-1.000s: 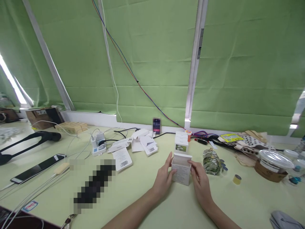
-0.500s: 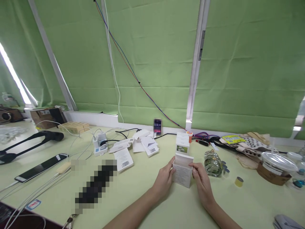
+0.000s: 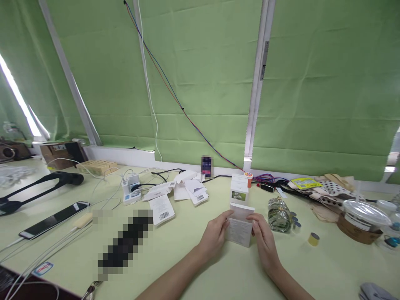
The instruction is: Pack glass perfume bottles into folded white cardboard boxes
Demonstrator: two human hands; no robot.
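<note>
I see my left hand (image 3: 214, 235) and right hand (image 3: 264, 237) gripping a small white carton (image 3: 240, 225) on the table (image 3: 187, 258); a glass bottle (image 3: 277, 214) lies just right.

We have both bare forearms coming up from the bottom edge of the frame, converging just below centre. Our left hand (image 3: 214, 235) sits a little left of centre, palm turned inward, fingers curled and the thumb pointing up and to the right. Our right hand (image 3: 265, 238) mirrors it just right of centre, palm facing left, fingers bent, thumb up. The two hands face each other, apart, wrists level.
</note>
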